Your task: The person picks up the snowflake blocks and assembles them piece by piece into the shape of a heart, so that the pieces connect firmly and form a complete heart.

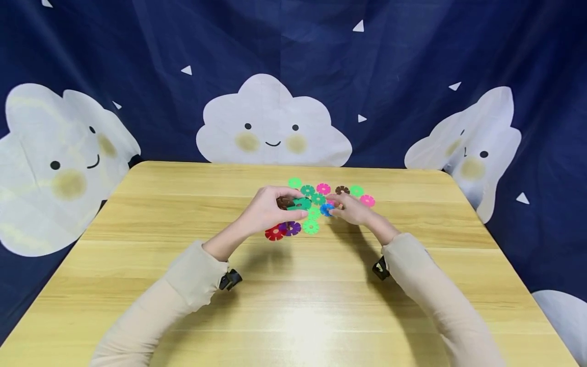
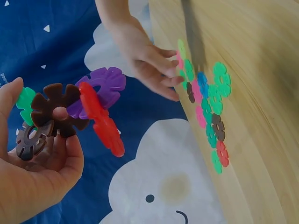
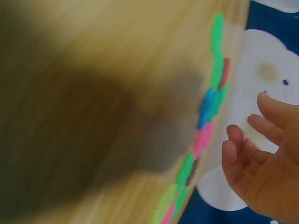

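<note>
My left hand (image 1: 266, 208) grips a cluster of joined plastic snowflake discs, raised above the table. In the left wrist view the cluster has a large brown disc (image 2: 53, 105), a smaller dark brown disc (image 2: 29, 144), a green disc (image 2: 25, 106), a purple disc (image 2: 112, 84) and a red disc (image 2: 103, 121) seen edge-on. My right hand (image 1: 352, 209) hovers over loose discs, nearest a blue disc (image 1: 326, 209). Its fingers are loosely bent, with nothing between them in the right wrist view.
Several loose discs lie flat around the blue one, among them a light green disc (image 1: 311, 227), a pink disc (image 1: 368, 201) and a brown disc (image 1: 342, 190). They are on a wooden table (image 1: 302, 285). Behind its far edge hangs a dark blue cloth (image 1: 275, 41) with cloud faces.
</note>
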A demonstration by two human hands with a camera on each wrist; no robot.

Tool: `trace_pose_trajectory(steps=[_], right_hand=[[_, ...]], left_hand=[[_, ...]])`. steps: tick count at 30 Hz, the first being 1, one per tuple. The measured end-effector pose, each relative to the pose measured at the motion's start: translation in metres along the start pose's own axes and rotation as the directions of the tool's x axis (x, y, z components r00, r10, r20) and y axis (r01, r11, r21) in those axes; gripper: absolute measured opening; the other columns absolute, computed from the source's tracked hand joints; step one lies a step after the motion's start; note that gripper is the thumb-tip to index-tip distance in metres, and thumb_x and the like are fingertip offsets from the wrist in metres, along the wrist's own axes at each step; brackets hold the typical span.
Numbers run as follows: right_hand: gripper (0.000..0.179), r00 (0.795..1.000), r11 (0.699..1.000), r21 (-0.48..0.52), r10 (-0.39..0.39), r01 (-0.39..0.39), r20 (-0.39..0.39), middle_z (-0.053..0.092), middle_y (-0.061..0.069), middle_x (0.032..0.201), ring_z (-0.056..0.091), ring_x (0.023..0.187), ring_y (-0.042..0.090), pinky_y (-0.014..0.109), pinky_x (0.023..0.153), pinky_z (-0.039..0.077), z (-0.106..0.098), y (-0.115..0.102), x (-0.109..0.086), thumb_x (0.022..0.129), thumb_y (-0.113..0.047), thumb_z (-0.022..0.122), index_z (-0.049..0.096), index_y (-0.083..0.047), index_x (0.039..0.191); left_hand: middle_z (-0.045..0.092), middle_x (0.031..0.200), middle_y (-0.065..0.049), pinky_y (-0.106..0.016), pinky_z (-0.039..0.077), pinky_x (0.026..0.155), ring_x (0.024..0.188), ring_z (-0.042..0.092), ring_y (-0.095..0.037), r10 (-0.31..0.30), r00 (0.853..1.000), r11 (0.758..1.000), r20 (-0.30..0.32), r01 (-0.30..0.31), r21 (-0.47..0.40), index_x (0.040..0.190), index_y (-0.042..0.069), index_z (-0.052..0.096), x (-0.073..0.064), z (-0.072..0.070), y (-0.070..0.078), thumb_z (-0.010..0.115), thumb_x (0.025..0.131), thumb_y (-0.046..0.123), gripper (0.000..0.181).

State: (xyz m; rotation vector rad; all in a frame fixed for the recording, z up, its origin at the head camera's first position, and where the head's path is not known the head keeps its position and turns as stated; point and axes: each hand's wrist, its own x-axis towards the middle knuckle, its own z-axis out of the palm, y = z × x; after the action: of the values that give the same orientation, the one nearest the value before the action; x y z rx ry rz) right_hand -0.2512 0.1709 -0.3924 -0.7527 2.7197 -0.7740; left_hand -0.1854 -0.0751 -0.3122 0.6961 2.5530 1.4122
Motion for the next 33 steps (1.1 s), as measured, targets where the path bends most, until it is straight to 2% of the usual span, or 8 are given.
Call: trace_pose_trajectory(steps=[4, 8, 11, 17, 20, 23, 27, 33], right_hand=[[0.041, 0.999, 0.999, -0.050, 0.021, -0.018, 0.050, 0.042, 0.006, 0.062, 0.033, 0.055, 0.015, 0.029, 0.056, 0.031, 0.008, 0.012, 0.007, 0.089, -0.007, 0.056, 0.046, 0.010, 0.124], [0.042, 0.992, 0.986, -0.127, 0.117, -0.110, 0.053, 0.059, 0.020, 0.096, 0.055, 0.087, 0.029, 0.038, 0.078, 0.045, 0.018, 0.015, 0.014, 0.090, -0.017, 0.057, 0.047, 0.005, 0.124], [0.045, 0.976, 0.967, -0.149, 0.216, -0.208, 0.038, 0.049, 0.021, 0.127, 0.042, 0.120, 0.035, 0.047, 0.094, 0.039, 0.022, 0.014, 0.017, 0.089, -0.021, 0.059, 0.047, 0.000, 0.128], [0.037, 0.961, 0.958, -0.075, 0.277, -0.277, -0.008, 0.049, 0.021, 0.116, 0.047, 0.105, 0.032, 0.045, 0.085, 0.043, 0.023, 0.014, 0.019, 0.084, -0.014, 0.066, 0.049, -0.002, 0.115], [0.032, 0.971, 0.973, -0.008, 0.232, -0.233, -0.054, 0.052, 0.021, 0.106, 0.053, 0.093, 0.030, 0.040, 0.079, 0.046, 0.019, 0.012, 0.015, 0.083, -0.008, 0.065, 0.047, 0.000, 0.108], [0.029, 0.981, 0.972, 0.189, 0.161, -0.139, -0.107, 0.056, 0.019, 0.088, 0.057, 0.076, 0.027, 0.035, 0.067, 0.050, 0.014, 0.007, 0.009, 0.084, 0.000, 0.061, 0.044, 0.005, 0.108], [0.026, 0.974, 0.892, 0.450, 0.055, 0.051, -0.221, 0.054, 0.012, 0.072, 0.055, 0.061, 0.019, 0.031, 0.059, 0.051, 0.004, -0.006, 0.002, 0.083, 0.007, 0.059, 0.046, 0.009, 0.106], [0.021, 0.926, 0.853, 0.465, -0.052, 0.235, -0.373, 0.059, 0.018, 0.074, 0.056, 0.063, 0.015, 0.024, 0.059, 0.049, -0.009, -0.040, -0.017, 0.082, 0.007, 0.061, 0.052, 0.008, 0.101]], left_hand=[[0.064, 0.108, -0.009, -0.028, 0.049, 0.078, 0.089, 0.058, -0.017, 0.013, 1.000, 1.000, 0.007, -0.013, 0.018, 0.112, 0.003, 0.063, 0.001, 0.001, -0.001, 0.073, 0.077, 0.025, 0.043], [0.065, 0.106, -0.009, -0.027, 0.049, 0.076, 0.087, 0.058, -0.016, 0.026, 1.000, 0.999, 0.015, -0.027, 0.024, 0.112, 0.003, 0.064, -0.001, 0.001, 0.002, 0.073, 0.076, 0.024, 0.042], [0.065, 0.106, -0.009, -0.027, 0.050, 0.077, 0.087, 0.059, -0.016, 0.035, 0.999, 0.999, 0.017, -0.035, 0.024, 0.112, 0.003, 0.064, -0.001, 0.001, 0.004, 0.074, 0.075, 0.023, 0.042], [0.066, 0.103, -0.009, -0.028, 0.050, 0.078, 0.090, 0.061, -0.020, 0.048, 0.999, 0.998, 0.004, -0.048, 0.039, 0.110, 0.003, 0.064, -0.003, 0.001, 0.004, 0.075, 0.074, 0.021, 0.042], [0.066, 0.102, -0.009, -0.028, 0.049, 0.076, 0.089, 0.061, -0.020, 0.066, 0.998, 0.996, -0.004, -0.065, 0.055, 0.110, 0.003, 0.064, -0.003, 0.000, 0.004, 0.075, 0.073, 0.022, 0.043], [0.066, 0.102, -0.009, -0.027, 0.049, 0.070, 0.080, 0.059, -0.017, 0.076, 0.997, 0.994, -0.002, -0.076, 0.077, 0.112, 0.003, 0.064, -0.003, -0.001, 0.004, 0.076, 0.073, 0.022, 0.045], [0.065, 0.106, -0.010, -0.027, 0.048, 0.069, 0.076, 0.057, -0.015, 0.062, 0.998, 0.991, -0.012, -0.060, 0.121, 0.114, 0.002, 0.062, -0.001, -0.001, 0.000, 0.076, 0.073, 0.021, 0.047], [0.062, 0.115, -0.013, -0.033, 0.048, 0.083, 0.097, 0.059, -0.020, 0.033, 0.999, 0.990, -0.038, -0.028, 0.138, 0.115, 0.001, 0.062, 0.002, -0.002, -0.006, 0.075, 0.074, 0.020, 0.046]])
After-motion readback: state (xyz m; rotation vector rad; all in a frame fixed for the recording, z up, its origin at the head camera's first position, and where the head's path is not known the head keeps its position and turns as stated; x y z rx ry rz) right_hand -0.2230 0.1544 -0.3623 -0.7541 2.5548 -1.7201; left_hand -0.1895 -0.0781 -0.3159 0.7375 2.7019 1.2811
